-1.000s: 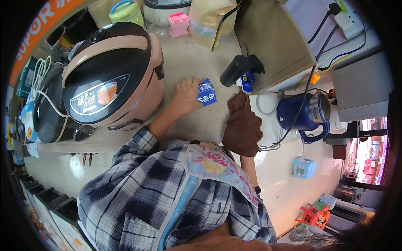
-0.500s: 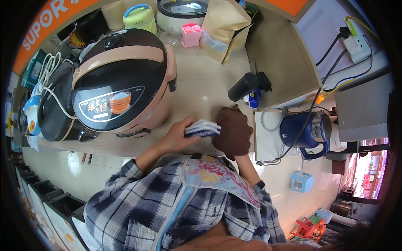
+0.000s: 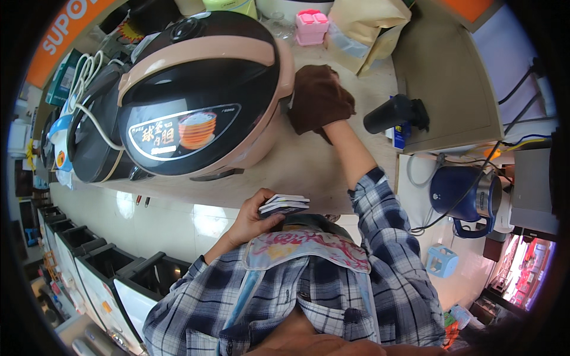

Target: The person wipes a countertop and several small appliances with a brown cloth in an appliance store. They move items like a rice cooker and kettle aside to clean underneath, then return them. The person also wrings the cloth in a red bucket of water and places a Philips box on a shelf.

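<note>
My left hand [image 3: 248,221] is closed around a small stack of flat white and dark-blue packs, perhaps cards or thin boxes [image 3: 285,205], just off the table's front edge. Farther out, my right hand [image 3: 339,132] is in a brown cloth [image 3: 317,101], which lies over most of it and hides the fingers. The cloth is at the tabletop [image 3: 317,169], beside the right side of a large pink-and-black rice cooker [image 3: 196,107]. To the right of that hand, a black cylinder [image 3: 386,114] lies on its side by a small blue box [image 3: 398,137].
Behind the cloth stand a pink container [image 3: 312,26] and a brown paper bag [image 3: 365,32]. A tan panel [image 3: 445,83] borders the table's right side. Past it sit a dark-blue kettle [image 3: 460,193] and hanging black cables [image 3: 512,121]. More cookware crowds the left.
My right hand has moved the brown cloth away from me, toward the cooker's right side. My left hand has drawn the stack back, closer to my body. The view has shifted too.
</note>
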